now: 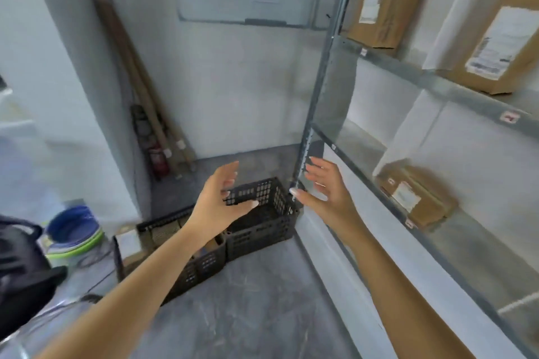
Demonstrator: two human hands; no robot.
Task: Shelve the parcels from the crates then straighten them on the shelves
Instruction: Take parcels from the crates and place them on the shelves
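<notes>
Fingers [231, 172] splayed; left hand [217, 205], right hand [325, 191] above crate [262, 232].

My left hand [217, 202]: bare, with slender fingers and long, rounded nails in a pale, glossy finish.
My right hand [328, 194]: bare too, with the same long pale nails; the thumb nail [294, 191] shows most clearly.
My left forearm [131, 294]: uncovered from the wrist to the picture's lower edge.
My right forearm [408, 285]: uncovered likewise.
Clothing: grey fabric [43, 329], slightly shiny, beside my left arm; too blurred to tell whether I wear it.
</notes>
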